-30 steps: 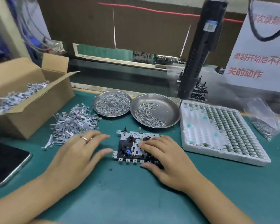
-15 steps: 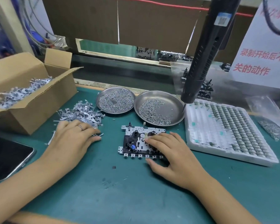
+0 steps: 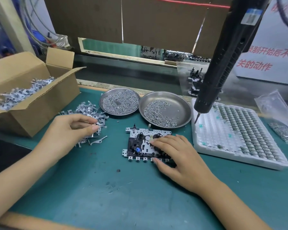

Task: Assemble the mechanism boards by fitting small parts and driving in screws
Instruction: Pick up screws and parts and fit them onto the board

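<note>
Mechanism board steadied on the tabletop while I pick a small metal part from the loose pile.

The mechanism board (image 3: 143, 145) lies flat on the green tabletop (image 3: 106, 196), just in front of the two steel dishes of screws (image 3: 165, 112); my right hand (image 3: 176, 155) rests on its right half, fingers straight and pressing, thumb at the near edge. I judge it light, stiff and prone to sliding, with upright posts and plastic tabs that could snap, so it is best held by its flat plate and edges. My left hand (image 3: 70, 130) pinches a thin stamped metal part (image 3: 96, 126) at the pile (image 3: 88, 115); such parts look light, springy and easily tangled. The electric screwdriver (image 3: 223, 63) hangs untouched over the white tray (image 3: 239, 138).
</note>
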